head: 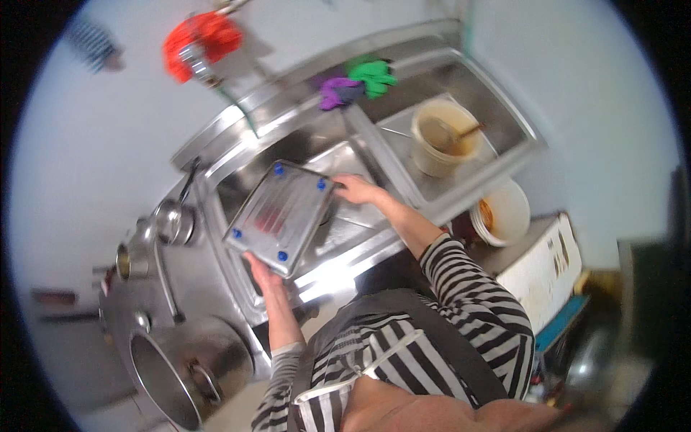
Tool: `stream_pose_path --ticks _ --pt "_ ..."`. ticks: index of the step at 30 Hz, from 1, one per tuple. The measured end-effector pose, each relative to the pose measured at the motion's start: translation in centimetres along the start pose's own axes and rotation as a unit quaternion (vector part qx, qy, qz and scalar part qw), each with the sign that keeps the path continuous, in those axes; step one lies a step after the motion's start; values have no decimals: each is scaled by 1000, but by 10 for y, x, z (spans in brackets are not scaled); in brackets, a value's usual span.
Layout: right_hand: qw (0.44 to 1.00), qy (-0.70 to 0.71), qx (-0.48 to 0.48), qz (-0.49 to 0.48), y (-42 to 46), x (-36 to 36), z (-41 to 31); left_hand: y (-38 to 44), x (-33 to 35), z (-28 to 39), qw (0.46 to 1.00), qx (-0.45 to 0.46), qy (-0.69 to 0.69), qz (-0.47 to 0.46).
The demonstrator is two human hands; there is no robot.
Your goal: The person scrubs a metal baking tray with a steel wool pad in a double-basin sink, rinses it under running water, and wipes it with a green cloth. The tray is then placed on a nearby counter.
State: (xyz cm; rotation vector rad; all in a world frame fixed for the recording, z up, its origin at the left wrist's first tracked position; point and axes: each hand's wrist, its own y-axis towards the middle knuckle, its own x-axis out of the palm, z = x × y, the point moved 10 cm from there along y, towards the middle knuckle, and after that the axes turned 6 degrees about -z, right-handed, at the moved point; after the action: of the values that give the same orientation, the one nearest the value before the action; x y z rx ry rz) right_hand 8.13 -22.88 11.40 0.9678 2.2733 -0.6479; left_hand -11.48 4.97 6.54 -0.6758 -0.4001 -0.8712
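My left hand (pixel 264 272) and my right hand (pixel 356 189) hold a rectangular metal tray (pixel 280 216) with several blue round feet or knobs at its corners. The tray is tilted over the left basin of a steel double sink (pixel 372 229). My left hand grips its lower edge, with the fingers partly hidden behind it. At the upper right edge, my right hand has its fingertips against the tray. A reddish patch shows on the tray's face; whether it is a reflection cannot be told.
A white bucket (pixel 426 162) with a ladle-like utensil stands in the right basin. Purple (pixel 337 93) and green cloths or gloves (pixel 373 78) lie on the sink's back rim. Pans (pixel 175 221) and a large steel pot (pixel 189 367) are at left, another bucket (pixel 510 213) at right.
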Motion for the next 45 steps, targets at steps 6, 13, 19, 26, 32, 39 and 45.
stream_pose_path --ticks 6,13,19,26,32,39,45 --pt "772 587 -172 172 -97 -92 13 7 15 -24 998 -53 16 -12" --pt "529 693 -227 434 -316 -106 181 23 28 -39 996 -64 53 -31" --pt "441 629 120 629 -378 46 381 36 19 -49 994 -69 79 -20" --pt "651 335 513 448 -370 200 574 49 14 -66 994 -51 95 10" --pt "597 547 424 406 -299 215 545 57 2 -63 997 -54 53 -4" --pt "564 640 363 374 -290 229 533 58 0 -70 997 -73 7 -19" --pt "590 691 298 292 -326 251 526 56 7 -70 996 -82 -38 -16"
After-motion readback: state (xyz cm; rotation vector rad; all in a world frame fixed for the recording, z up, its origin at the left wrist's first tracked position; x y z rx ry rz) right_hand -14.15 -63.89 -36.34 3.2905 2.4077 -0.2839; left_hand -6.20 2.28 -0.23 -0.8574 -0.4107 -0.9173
